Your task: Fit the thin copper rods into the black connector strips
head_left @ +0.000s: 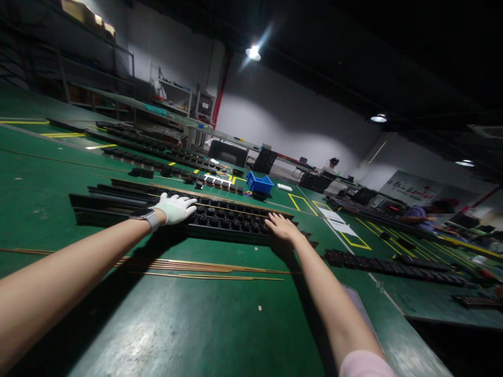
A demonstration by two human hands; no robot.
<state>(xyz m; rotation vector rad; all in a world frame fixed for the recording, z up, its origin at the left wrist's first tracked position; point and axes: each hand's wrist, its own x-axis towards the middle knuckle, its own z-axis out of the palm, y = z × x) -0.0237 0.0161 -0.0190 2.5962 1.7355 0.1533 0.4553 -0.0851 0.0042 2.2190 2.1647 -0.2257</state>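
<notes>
My left hand (175, 207), in a white glove with a smartwatch on the wrist, rests palm down on a long black strip of socket modules (231, 219) lying across the green table (165, 324). My bare right hand (280, 226) lies flat with fingers spread on the strip's right part. Neither hand grips anything. Thin copper rods (196, 266) lie on the table nearer to me, under both forearms. Another copper rod (204, 192) lies along the black strips behind the hands.
More black strips (149, 146) lie in rows farther back, and others (393, 267) on the right. A blue bin (260, 184) stands behind with white parts beside it. Yellow floor-tape boxes mark the table. Two people sit at benches on the right. Shelving stands at the back left.
</notes>
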